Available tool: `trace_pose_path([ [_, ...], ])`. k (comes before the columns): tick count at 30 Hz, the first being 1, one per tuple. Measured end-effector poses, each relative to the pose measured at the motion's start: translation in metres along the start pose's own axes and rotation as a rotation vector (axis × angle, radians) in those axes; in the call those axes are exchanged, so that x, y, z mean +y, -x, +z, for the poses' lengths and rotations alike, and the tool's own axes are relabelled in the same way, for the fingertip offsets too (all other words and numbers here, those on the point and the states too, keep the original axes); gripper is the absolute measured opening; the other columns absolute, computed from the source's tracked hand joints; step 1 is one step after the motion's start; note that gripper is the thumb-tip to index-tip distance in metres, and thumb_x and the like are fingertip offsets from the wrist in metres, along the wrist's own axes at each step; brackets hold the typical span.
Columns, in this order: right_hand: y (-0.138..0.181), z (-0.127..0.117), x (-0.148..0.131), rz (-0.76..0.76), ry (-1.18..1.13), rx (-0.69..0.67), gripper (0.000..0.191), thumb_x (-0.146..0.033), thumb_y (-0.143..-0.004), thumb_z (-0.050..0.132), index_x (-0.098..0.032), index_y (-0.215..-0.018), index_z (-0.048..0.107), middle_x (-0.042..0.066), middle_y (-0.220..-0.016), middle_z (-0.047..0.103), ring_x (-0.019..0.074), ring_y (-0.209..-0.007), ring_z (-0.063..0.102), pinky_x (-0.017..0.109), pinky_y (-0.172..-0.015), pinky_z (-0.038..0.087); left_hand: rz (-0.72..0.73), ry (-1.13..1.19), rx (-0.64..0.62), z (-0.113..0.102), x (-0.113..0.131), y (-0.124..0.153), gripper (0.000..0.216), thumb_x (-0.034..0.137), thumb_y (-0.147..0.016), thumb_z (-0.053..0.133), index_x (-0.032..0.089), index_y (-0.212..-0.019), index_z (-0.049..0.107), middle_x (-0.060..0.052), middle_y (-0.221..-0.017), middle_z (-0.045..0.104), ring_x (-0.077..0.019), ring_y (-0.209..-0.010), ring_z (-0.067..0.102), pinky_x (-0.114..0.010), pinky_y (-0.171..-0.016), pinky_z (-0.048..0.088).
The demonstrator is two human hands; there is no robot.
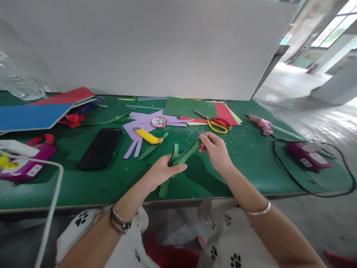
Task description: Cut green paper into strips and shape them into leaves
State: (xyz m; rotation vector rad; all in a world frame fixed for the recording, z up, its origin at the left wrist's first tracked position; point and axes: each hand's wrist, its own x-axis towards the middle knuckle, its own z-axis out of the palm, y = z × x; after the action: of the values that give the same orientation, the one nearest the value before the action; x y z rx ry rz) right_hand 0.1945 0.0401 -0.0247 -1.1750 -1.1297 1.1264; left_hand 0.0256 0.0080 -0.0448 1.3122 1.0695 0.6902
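Observation:
Green paper strips (189, 151) stretch between my two hands above the front of the green table. My left hand (164, 169) is closed round them, with one end poking up and another hanging below toward the table edge. The tip of a strip is pinched between thumb and fingers of my right hand (213, 149). Another green strip (150, 150) lies left of my hands, partly under a yellow utility knife (147, 136). Behind them, purple paper pieces (136, 124) carry a small round container (159, 121) with a red rim.
Scissors (216, 123) rest by green and red paper sheets (189, 107). A pink glue gun (260, 124) and a corded purple power strip (309, 156) are at right. At left are a black phone (99, 149), another power strip (35, 162) and blue board (33, 117). A white panel (153, 48) stands behind.

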Motion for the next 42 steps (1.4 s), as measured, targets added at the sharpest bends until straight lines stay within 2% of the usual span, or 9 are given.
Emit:
trace_pose_path([
  [5, -0.001, 0.0, 0.0, 0.008, -0.009, 0.017, 0.024, -0.035, -0.064, 0.062, -0.017, -0.056, 0.047, -0.009, -0.042, 0.044, 0.0036, -0.037, 0.044, 0.017, -0.041, 0.036, 0.092, 0.026, -0.029, 0.001, 0.002, 0.001, 0.033, 0.04, -0.067, 0.057, 0.018, -0.061, 0.033, 0.008, -0.053, 0.031, -0.0052, -0.048, 0.031, -0.021, -0.049, 0.025],
  [9, 0.0, -0.001, -0.001, 0.06, -0.034, -0.009, 0.03, -0.04, -0.063, 0.063, -0.018, -0.054, 0.044, -0.008, -0.04, 0.046, 0.004, -0.036, 0.044, 0.017, -0.038, 0.036, 0.02, 0.066, -0.125, 0.0, 0.008, 0.003, 0.034, 0.047, -0.072, 0.048, 0.019, -0.06, 0.033, 0.009, -0.048, 0.029, -0.0048, -0.042, 0.027, -0.021, -0.046, 0.024],
  [12, 0.001, -0.001, -0.003, 0.08, -0.086, -0.06, 0.032, -0.043, -0.061, 0.064, -0.018, -0.055, 0.045, -0.008, -0.041, 0.046, 0.0037, -0.036, 0.044, 0.016, -0.038, 0.036, -0.008, 0.128, -0.097, 0.0, 0.009, 0.002, 0.038, 0.053, -0.072, 0.045, 0.019, -0.061, 0.034, 0.009, -0.047, 0.03, -0.0046, -0.041, 0.028, -0.021, -0.044, 0.024],
  [20, 0.006, -0.001, -0.011, 0.173, -0.288, -0.226, 0.031, -0.045, -0.056, 0.067, -0.017, -0.061, 0.053, -0.008, -0.042, 0.047, 0.0023, -0.034, 0.041, 0.014, -0.035, 0.035, 0.088, 0.243, -0.089, 0.001, 0.006, 0.001, 0.037, 0.044, -0.071, 0.054, 0.02, -0.097, 0.044, 0.003, -0.058, 0.057, -0.0048, -0.041, 0.033, -0.02, -0.044, 0.025],
  [24, 0.004, -0.003, -0.01, 0.111, -0.154, -0.241, 0.03, -0.042, -0.06, 0.066, -0.017, -0.058, 0.05, -0.007, -0.043, 0.05, 0.0032, -0.038, 0.045, 0.015, -0.04, 0.038, 0.058, 0.269, -0.136, 0.004, 0.01, 0.003, 0.036, 0.046, -0.072, 0.053, 0.019, -0.094, 0.043, -0.004, -0.077, 0.066, -0.0028, -0.039, 0.028, -0.02, -0.042, 0.024],
  [29, 0.001, -0.007, -0.009, -0.003, 0.109, -0.142, 0.028, -0.038, -0.064, 0.062, -0.017, -0.055, 0.047, -0.007, -0.04, 0.049, 0.0048, -0.038, 0.046, 0.018, -0.042, 0.038, -0.027, 0.249, -0.106, 0.004, 0.013, 0.005, 0.042, 0.055, -0.073, 0.044, 0.017, -0.09, 0.046, -0.003, -0.064, 0.065, -0.0055, -0.039, 0.03, -0.021, -0.04, 0.022],
  [33, 0.001, -0.008, -0.01, -0.056, 0.241, -0.113, 0.023, -0.033, -0.064, 0.062, -0.017, -0.055, 0.047, -0.007, -0.04, 0.049, 0.0054, -0.038, 0.046, 0.019, -0.042, 0.038, 0.017, 0.198, -0.241, 0.001, 0.012, 0.005, 0.045, 0.056, -0.075, 0.039, 0.015, -0.087, 0.052, -0.003, -0.062, 0.063, -0.0039, -0.036, 0.019, -0.022, -0.041, 0.022],
  [38, 0.001, -0.008, -0.01, -0.061, 0.262, -0.157, 0.019, -0.032, -0.064, 0.062, -0.017, -0.06, 0.051, -0.006, -0.042, 0.052, 0.0064, -0.039, 0.047, 0.021, -0.044, 0.039, 0.003, 0.07, -0.17, 0.001, 0.007, 0.002, 0.027, 0.043, -0.072, 0.051, 0.016, -0.069, 0.052, 0.004, -0.052, 0.05, -0.0075, -0.048, 0.039, -0.022, -0.053, 0.031],
  [42, -0.001, -0.009, -0.009, -0.052, 0.257, -0.187, 0.02, -0.035, -0.066, 0.059, -0.017, -0.06, 0.052, -0.006, -0.042, 0.053, 0.0066, -0.039, 0.047, 0.021, -0.044, 0.039, -0.004, 0.045, -0.175, 0.002, 0.006, 0.003, 0.025, 0.04, -0.076, 0.047, 0.017, -0.07, 0.052, 0.006, -0.047, 0.043, -0.0078, -0.047, 0.039, -0.021, -0.054, 0.031],
])
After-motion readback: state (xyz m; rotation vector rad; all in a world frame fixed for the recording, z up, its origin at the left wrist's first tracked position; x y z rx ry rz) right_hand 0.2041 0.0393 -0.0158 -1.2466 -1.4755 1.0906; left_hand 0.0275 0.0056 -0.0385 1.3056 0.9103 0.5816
